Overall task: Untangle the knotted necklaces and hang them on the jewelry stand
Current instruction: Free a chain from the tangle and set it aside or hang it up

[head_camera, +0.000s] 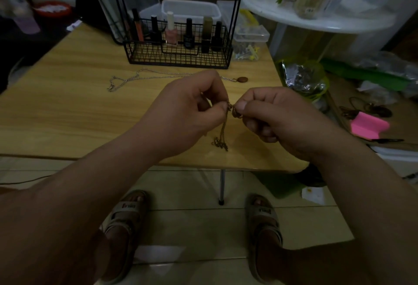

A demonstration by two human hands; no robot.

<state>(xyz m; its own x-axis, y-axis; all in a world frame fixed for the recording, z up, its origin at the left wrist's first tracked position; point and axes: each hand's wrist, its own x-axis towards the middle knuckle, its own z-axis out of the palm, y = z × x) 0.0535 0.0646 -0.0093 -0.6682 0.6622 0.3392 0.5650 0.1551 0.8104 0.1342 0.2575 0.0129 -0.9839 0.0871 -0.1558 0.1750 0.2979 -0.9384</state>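
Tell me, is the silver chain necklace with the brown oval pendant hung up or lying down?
Lying down: the silver chain necklace with the brown oval pendant sprawls flat on the light wooden table, not hung.

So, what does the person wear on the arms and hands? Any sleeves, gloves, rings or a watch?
Nothing shows. Both the left hand and the right hand are bare: no gloves, and no rings in view. The left forearm and the right forearm are bare too, with no sleeve edge, watch or bracelet visible. The right thumbnail looks short.
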